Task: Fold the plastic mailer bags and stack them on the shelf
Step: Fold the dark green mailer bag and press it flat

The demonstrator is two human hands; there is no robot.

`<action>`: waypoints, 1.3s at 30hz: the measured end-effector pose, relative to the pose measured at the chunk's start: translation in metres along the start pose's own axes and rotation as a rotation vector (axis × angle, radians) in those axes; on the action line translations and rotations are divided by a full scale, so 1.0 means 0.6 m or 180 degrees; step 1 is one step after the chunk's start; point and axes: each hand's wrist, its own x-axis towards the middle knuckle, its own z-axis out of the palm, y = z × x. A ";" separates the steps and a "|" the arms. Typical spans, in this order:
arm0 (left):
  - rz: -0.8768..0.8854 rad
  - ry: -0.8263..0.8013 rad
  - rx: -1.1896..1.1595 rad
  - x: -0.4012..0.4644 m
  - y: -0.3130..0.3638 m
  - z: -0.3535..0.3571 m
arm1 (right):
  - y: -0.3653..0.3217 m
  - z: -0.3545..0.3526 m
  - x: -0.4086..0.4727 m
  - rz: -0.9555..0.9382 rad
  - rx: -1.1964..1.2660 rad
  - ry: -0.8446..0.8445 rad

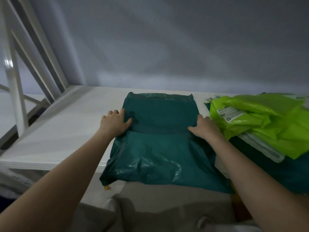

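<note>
A dark green mailer bag (158, 143) lies flat on the white shelf (58, 131), its near end hanging over the front edge. A crease runs across its middle. My left hand (114, 122) holds the bag's left edge at that crease, thumb on top. At the right edge my right hand (203, 127) grips the crease in the same way. To the right lies a pile of lime green mailer bags (260, 119), one with a white label.
White diagonal shelf braces (38, 52) rise at the left. A grey wall (167, 47) stands behind the shelf. A white bag (260, 149) and more dark green plastic (284, 169) lie under the lime pile. My legs in beige trousers (150, 215) are below.
</note>
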 end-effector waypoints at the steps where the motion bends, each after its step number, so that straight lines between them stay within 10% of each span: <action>1: -0.0071 0.0000 -0.0042 -0.003 0.002 0.001 | 0.001 0.001 -0.002 0.0017 0.0036 0.0035; 23: -0.1470 0.0366 -0.2964 0.028 -0.014 -0.028 | 0.005 -0.050 0.012 0.0500 0.1322 0.0497; 39: -0.1327 0.0382 -0.4440 0.040 -0.013 -0.050 | 0.002 -0.060 0.030 0.0440 0.2694 0.0693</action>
